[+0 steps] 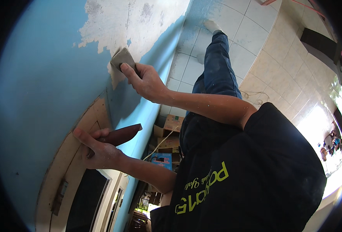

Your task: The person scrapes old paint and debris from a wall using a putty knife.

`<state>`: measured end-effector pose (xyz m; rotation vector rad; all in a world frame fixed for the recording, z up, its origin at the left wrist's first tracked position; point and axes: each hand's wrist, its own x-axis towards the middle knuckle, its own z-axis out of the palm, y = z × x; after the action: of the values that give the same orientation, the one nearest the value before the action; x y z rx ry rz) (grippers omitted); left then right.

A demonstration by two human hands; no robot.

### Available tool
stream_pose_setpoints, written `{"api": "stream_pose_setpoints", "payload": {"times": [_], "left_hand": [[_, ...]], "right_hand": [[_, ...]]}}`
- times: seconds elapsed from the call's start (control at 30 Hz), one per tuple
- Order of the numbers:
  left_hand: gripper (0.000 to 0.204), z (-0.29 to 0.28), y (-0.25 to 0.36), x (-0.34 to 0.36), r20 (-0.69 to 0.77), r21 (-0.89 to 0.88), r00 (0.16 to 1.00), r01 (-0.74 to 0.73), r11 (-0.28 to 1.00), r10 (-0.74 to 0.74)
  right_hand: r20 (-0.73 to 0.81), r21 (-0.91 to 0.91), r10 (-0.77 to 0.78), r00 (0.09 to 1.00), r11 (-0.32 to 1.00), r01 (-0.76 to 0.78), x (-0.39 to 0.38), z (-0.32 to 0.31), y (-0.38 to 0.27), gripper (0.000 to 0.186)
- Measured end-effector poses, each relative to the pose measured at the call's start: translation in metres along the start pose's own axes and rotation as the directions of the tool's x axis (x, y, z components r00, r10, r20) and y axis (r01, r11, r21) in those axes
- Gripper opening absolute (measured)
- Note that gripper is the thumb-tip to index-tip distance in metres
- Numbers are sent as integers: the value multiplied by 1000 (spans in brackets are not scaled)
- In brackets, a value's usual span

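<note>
My right hand (149, 83) grips a grey, roughly square flat piece (123, 58), perhaps folded sandpaper, with the thumb on its near face. It is at the lower edge of a bare whitish patch (113, 23) on the light-blue wall (35, 77). In my left hand (103, 152) is a curved, dark red-brown sheet (122, 135) that resembles sandpaper; its free end sticks out to the right. The left index finger points toward the wooden door frame (72, 145), though I cannot tell whether it touches. Whitish dust speckles both hands.
Cardboard boxes (173, 123) and a blue box (160, 159) stand low beside the wall, with a pale cable (161, 142) running past them. My jeans-clad leg (219, 65) is on the tiled floor (232, 23). A metal latch (61, 193) is on the door side.
</note>
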<state>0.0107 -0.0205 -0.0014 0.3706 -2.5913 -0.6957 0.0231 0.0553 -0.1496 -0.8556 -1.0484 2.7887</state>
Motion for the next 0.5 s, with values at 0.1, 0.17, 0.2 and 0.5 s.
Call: {"api": "stream_pose_setpoints", "payload": {"times": [0.1,0.17,0.2,0.5], "left_hand": [[66,6,-1,3,17,-34,1000,18,999,-18],[66,1,-4,2,19,-24,999,32,999,-31],[66,-1,-5,2,17,-18,999,36,999,-35],[66,2,-3,3,19,33,1000,-24,999,23]], "right_hand": [[-19,4,-82,996,997,82,1,4,14,59],[-45,20,-28,999,999,29,11,7,-7,59],[-70,34,25,997,999,-23,14,7,-18,59],[0,-49,8,1000,999,-8,15,-7,-4,59]]}}
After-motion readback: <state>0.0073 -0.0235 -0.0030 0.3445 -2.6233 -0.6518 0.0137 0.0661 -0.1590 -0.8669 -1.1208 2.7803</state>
